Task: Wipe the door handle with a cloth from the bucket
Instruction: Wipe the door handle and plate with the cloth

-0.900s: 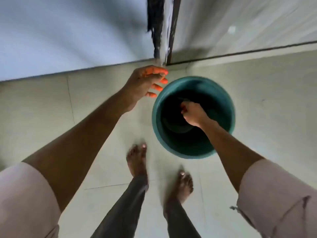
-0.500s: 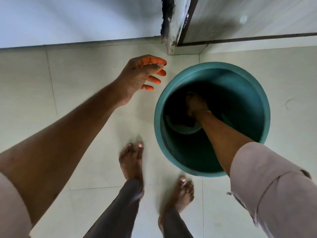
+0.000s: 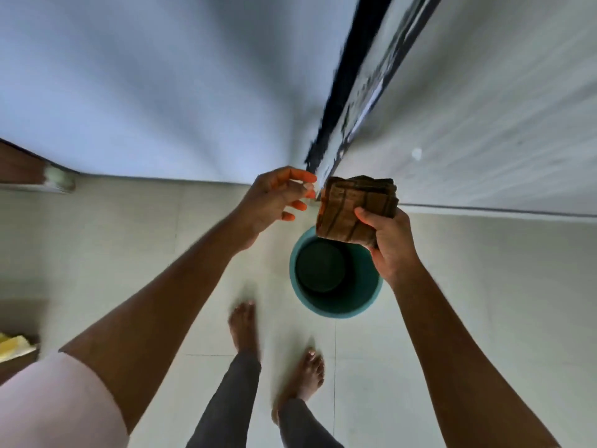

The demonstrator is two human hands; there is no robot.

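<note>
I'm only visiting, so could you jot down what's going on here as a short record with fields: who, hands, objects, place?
who: a person standing barefoot, seen from above
right hand: right hand grips a folded brown striped cloth, held above the bucket
left hand: left hand empty, fingers spread, beside the cloth
bucket: round teal plastic bucket on the pale tiled floor; no cloth seen inside
door: pale door just behind the bucket
door handle: not in view

Bucket (image 3: 336, 305) mouth open, unobstructed, at 6 o'clock of cloth (image 3: 352, 211). Door edge (image 3: 352, 92) blocks 12 o'clock. Wall (image 3: 145, 85) closes 11 o'clock. Bare floor (image 3: 129, 240) free at 9 o'clock.
</note>
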